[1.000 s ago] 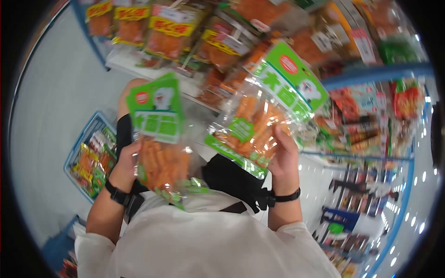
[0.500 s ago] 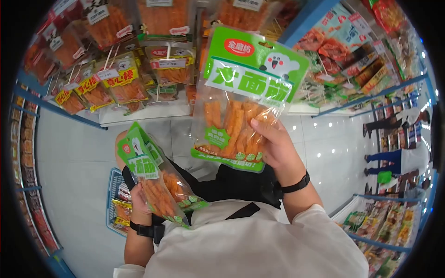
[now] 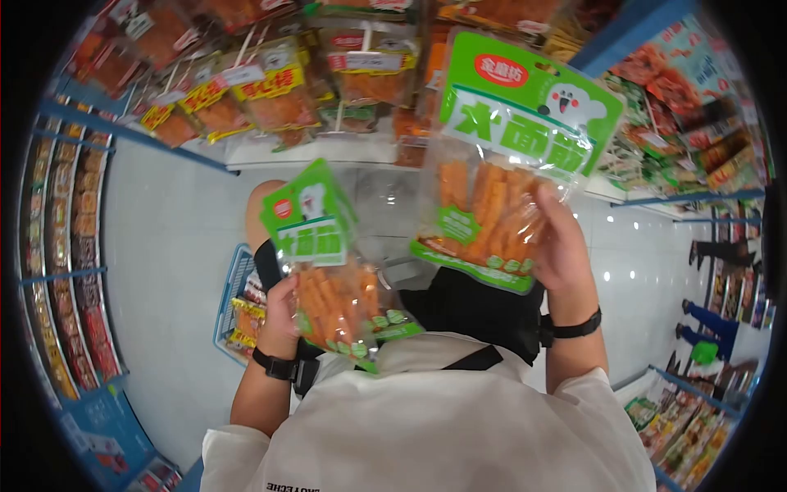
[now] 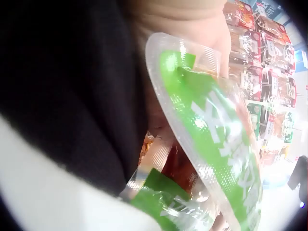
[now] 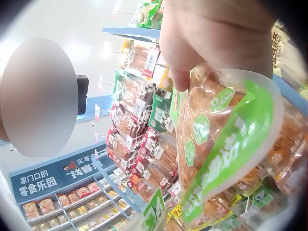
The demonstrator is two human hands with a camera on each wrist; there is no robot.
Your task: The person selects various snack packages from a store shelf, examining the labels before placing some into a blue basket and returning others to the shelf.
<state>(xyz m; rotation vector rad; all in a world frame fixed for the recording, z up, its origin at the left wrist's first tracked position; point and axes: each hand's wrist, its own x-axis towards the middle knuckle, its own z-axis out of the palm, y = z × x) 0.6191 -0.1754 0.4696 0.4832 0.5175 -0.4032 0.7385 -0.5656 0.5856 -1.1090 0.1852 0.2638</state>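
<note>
My right hand [image 3: 561, 242] grips a green-topped clear bag of orange snack sticks [image 3: 492, 193] by its right edge, thumb on the front. The bag hangs upright before the shelf, and its green lower end [image 5: 226, 156] fills the right wrist view. Lower and to the left, my left hand [image 3: 281, 310] pinches similar green-topped bags [image 3: 328, 299] at their left side; at least two overlap. In the left wrist view a bag's green end [image 4: 211, 120] hides most of the fingers of that hand [image 4: 192, 24].
A blue basket [image 3: 223, 316] with packets stands on the floor at left. Hanging snack packs [image 3: 275, 97] line the shelf ahead, above its white ledge [image 3: 328, 153]. More shelves [image 3: 61, 279] stand at far left. A person in blue trousers [image 3: 715, 324] is at far right.
Over the last second the view has swung round. Both hands keep their bags; since half a second ago they appear farther right in the head view, and the left bags have turned more face-on.
</note>
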